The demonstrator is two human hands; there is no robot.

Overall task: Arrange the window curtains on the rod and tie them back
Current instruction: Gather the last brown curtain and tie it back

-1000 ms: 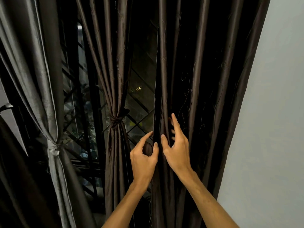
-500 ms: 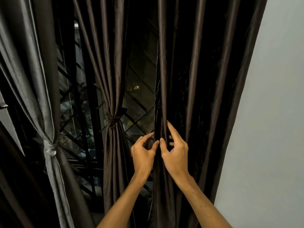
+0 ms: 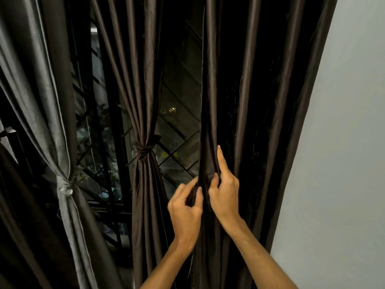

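A dark brown curtain panel (image 3: 258, 101) hangs loose on the right, beside the wall. My left hand (image 3: 184, 209) pinches its left edge fold between thumb and fingers. My right hand (image 3: 226, 190) grips the same fold from the right, its index finger pointing up along the cloth. A second brown curtain (image 3: 143, 101) in the middle is gathered and knotted by a brown tie (image 3: 143, 150). At the left a grey curtain (image 3: 41, 101) is bound with a pale tie (image 3: 65, 185). The rod is out of view.
A pale wall (image 3: 343, 142) rises close on the right. Behind the curtains stands a window with a dark diamond-pattern grille (image 3: 179, 142), and plants show outside.
Both hands closed in on the loose curtain's edge fold. The left hand went from open fingers to a pinch, and the right hand curled round the fold.
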